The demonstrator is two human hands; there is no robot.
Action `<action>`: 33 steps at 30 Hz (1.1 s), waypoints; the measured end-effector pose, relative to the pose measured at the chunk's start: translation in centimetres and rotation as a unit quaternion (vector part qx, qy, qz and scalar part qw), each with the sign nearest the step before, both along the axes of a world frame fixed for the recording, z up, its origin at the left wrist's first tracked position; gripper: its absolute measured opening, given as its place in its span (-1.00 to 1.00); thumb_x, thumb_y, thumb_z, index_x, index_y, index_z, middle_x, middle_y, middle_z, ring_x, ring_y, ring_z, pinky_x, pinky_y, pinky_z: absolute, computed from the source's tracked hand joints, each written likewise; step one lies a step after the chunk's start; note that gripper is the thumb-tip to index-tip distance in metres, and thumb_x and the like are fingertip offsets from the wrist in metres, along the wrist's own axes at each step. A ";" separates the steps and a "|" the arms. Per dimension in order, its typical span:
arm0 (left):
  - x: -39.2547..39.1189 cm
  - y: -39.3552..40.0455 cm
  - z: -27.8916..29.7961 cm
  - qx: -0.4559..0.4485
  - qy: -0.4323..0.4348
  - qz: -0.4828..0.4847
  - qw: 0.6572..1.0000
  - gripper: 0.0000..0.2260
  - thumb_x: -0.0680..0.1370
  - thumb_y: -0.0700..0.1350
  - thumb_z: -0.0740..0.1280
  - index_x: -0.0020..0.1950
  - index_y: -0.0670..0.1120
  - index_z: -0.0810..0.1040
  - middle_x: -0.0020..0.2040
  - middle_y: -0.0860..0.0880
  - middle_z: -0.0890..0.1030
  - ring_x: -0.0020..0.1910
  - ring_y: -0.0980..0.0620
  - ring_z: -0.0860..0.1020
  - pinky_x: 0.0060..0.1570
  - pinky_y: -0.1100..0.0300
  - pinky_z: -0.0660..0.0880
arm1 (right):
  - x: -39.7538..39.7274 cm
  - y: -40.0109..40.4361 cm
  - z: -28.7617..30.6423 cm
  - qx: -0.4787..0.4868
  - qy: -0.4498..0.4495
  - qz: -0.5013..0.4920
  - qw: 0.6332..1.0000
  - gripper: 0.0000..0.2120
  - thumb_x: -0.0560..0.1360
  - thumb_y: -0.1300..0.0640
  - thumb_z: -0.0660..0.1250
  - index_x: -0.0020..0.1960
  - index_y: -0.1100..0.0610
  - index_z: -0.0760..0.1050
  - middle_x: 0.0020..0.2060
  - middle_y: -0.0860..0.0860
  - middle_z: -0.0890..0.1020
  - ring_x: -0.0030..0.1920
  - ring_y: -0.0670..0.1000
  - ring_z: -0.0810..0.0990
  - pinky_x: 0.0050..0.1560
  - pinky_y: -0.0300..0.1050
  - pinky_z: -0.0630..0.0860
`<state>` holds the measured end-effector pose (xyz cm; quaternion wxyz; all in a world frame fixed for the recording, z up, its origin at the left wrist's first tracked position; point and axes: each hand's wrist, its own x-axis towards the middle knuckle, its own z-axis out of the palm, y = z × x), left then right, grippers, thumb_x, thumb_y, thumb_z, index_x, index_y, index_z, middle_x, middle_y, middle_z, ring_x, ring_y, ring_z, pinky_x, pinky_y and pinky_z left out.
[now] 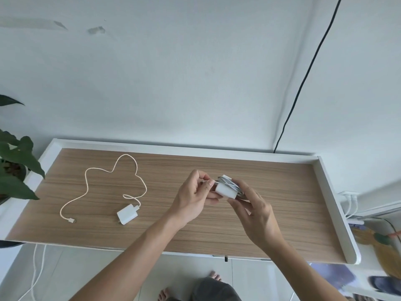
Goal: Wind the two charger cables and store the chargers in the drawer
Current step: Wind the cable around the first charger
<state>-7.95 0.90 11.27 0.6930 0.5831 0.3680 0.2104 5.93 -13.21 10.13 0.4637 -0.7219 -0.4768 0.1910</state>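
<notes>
Above the middle of the wooden tabletop (271, 192) I hold a white charger block (225, 189) with its grey-white cable wound tightly around it. My right hand (253, 211) grips the block from the right and below. My left hand (195, 198) pinches the cable's free end against the block's left side. A second white charger (127, 213) lies on the left part of the top, its cream cable (112, 172) spread out in loose loops, ending in a plug (72, 220) near the front left. No drawer front shows.
The top has a raised white rim (334, 203) at the back and sides. A leafy plant (15, 166) stands at the left end. A black cord (303, 79) runs down the wall behind. White plugs and cables (349, 200) sit off the right end. My feet show below.
</notes>
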 end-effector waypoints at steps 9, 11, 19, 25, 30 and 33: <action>-0.2 1.6 -3.1 -0.045 0.088 -0.084 0.992 -0.70 0.59 -0.06 0.46 0.29 -0.04 0.53 0.09 -0.13 0.74 0.02 -0.13 0.75 0.03 -0.11 0.70 | 1.5 -0.8 -4.5 -0.095 0.185 0.000 0.978 -0.57 0.62 0.11 0.36 0.47 -0.10 0.43 -0.02 0.02 0.73 -0.06 0.03 0.74 0.08 0.04 0.68; -0.6 1.4 -4.9 -0.040 0.109 -0.100 0.988 -0.68 0.58 -0.06 0.47 0.32 -0.02 0.57 0.18 -0.05 0.72 0.10 -0.01 0.73 0.08 -0.02 0.70 | 1.3 -1.0 -6.0 -0.112 0.250 -0.009 0.962 -0.58 0.63 0.19 0.34 0.46 -0.01 0.45 0.02 0.05 0.74 -0.04 0.05 0.75 0.13 0.05 0.69; -1.0 -0.4 -12.8 -0.059 0.197 -0.105 0.973 -0.70 0.56 -0.21 0.49 0.29 -0.11 0.63 0.15 -0.08 0.70 0.06 0.00 0.64 0.24 0.01 0.59 | 0.5 -0.8 -12.5 -0.228 0.424 -0.015 0.876 -0.61 0.65 0.21 0.31 0.46 0.04 0.44 -0.09 0.09 0.74 -0.11 0.05 0.71 0.09 0.01 0.68; -0.9 -0.8 -16.5 -0.115 0.244 -0.061 0.961 -0.73 0.55 -0.19 0.51 0.23 -0.11 0.63 0.02 -0.09 0.68 0.00 -0.05 0.67 0.27 -0.07 0.61 | -0.6 0.4 -16.3 -0.277 0.455 -0.020 0.846 -0.59 0.69 0.13 0.24 0.52 -0.03 0.36 0.07 0.15 0.69 -0.03 0.07 0.68 0.08 0.04 0.69; -0.4 -0.3 -17.7 -0.132 0.256 -0.041 0.957 -0.89 0.56 -0.15 0.49 0.07 -0.01 0.68 0.13 -0.14 0.73 0.17 -0.08 0.70 0.28 -0.02 0.61 | -0.2 1.2 -17.3 -0.336 0.416 0.006 0.845 -0.60 0.71 0.01 0.17 0.53 -0.09 0.34 0.05 0.19 0.70 -0.05 0.10 0.71 -0.04 -0.04 0.70; -0.2 0.1 -17.8 -0.130 0.259 -0.043 0.956 -0.85 0.54 -0.16 0.51 0.09 -0.01 0.67 0.09 -0.09 0.72 0.14 -0.05 0.71 0.25 0.02 0.62 | 0.4 1.6 -17.6 -0.360 0.368 0.039 0.856 -0.58 0.71 -0.04 0.15 0.56 -0.10 0.29 -0.13 0.16 0.70 -0.15 0.06 0.69 -0.14 -0.10 0.65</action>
